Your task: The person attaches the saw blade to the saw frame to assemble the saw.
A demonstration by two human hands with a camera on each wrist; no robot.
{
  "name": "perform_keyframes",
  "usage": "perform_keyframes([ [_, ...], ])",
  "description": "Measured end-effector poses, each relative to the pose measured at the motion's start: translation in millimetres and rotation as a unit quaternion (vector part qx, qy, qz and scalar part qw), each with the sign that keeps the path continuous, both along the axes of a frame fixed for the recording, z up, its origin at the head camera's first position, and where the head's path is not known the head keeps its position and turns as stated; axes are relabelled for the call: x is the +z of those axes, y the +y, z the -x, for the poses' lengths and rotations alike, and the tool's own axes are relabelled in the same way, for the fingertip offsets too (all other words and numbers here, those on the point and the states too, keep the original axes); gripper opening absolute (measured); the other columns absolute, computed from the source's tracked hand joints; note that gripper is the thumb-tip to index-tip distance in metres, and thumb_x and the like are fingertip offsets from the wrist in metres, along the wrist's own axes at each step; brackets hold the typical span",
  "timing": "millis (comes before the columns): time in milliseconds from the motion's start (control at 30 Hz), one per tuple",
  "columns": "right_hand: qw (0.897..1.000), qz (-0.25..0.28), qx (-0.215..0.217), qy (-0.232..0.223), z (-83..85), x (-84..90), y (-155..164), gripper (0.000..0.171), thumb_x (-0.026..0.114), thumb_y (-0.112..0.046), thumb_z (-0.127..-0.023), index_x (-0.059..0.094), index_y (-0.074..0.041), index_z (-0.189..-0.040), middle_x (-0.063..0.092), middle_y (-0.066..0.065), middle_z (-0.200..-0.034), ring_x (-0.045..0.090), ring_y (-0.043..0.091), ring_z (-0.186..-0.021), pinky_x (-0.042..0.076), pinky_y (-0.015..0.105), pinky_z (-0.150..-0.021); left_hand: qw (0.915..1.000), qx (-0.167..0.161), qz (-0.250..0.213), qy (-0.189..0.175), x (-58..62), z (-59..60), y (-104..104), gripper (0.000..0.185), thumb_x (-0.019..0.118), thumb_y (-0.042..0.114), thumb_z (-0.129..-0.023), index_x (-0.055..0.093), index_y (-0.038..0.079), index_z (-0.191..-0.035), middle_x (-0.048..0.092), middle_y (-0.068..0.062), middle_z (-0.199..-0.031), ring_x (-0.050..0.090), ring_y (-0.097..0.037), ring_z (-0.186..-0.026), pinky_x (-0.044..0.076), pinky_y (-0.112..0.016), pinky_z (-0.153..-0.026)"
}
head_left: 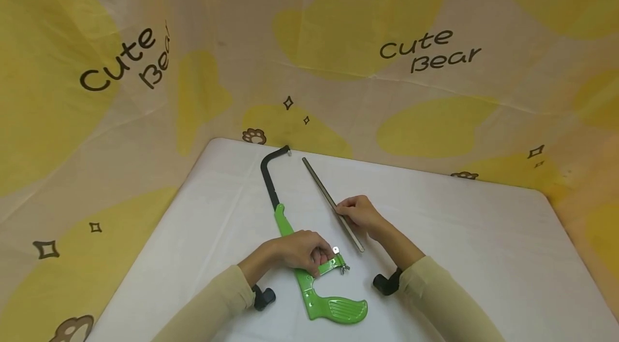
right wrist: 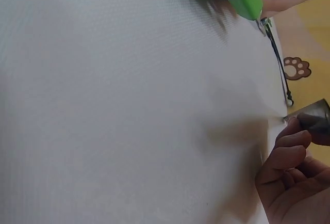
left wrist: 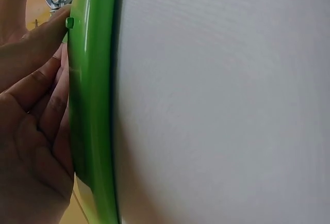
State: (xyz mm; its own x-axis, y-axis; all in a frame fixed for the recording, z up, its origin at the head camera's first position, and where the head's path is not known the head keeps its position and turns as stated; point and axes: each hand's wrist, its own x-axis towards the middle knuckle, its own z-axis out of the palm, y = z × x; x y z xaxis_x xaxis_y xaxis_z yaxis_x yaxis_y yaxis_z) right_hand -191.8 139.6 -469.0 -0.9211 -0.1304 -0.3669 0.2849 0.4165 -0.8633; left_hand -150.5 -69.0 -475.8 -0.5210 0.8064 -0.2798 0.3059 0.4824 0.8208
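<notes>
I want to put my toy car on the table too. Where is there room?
The right side of the white table, beyond the right hand and saw blade, is bare. So is the left strip between the table edge and the green hacksaw frame. The middle is crowded: the left hand holds the frame there.

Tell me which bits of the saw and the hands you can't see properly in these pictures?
- Saw frame: the left hand covers its middle in the head view.
- Blade: teeth too small to see in the head view; the right hand hides part of it.
- Wing nut: cut off by the top edge in the left wrist view.
- Right fingers: blurred in the right wrist view.
</notes>
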Motion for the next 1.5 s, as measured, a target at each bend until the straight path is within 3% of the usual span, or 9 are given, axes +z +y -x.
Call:
perform_keyframes([
  [567,0.999,0.032,0.012,0.016,10.8,3.0,-18,0.021,0.064,-0.012,-0.095,0.070,0.006,-0.104,0.050,0.001,-0.069,0.042,0.011,-0.062,0.036,0.024,-0.055,0.9998,-0.017,0.002,-0.002,-0.3,2.0,1,0.038,0.083,-0.002,-0.076,0.069,0.007,-0.111,0.062,0.010,-0.082,0.058,0.001,-0.075,0.051,-0.018,-0.073],
  [1500,0.999,0.039,0.013,0.002,14.6,5.4,-31,0.018,0.063,-0.009,-0.094,0.071,0.006,-0.100,0.050,0.000,-0.068,0.040,0.009,-0.058,0.034,0.023,-0.053,1.0000,-0.005,0.006,-0.002,0.2,-0.6,0,0.038,0.083,0.000,-0.076,0.070,0.009,-0.110,0.061,0.008,-0.081,0.057,0.000,-0.075,0.050,-0.018,-0.073],
])
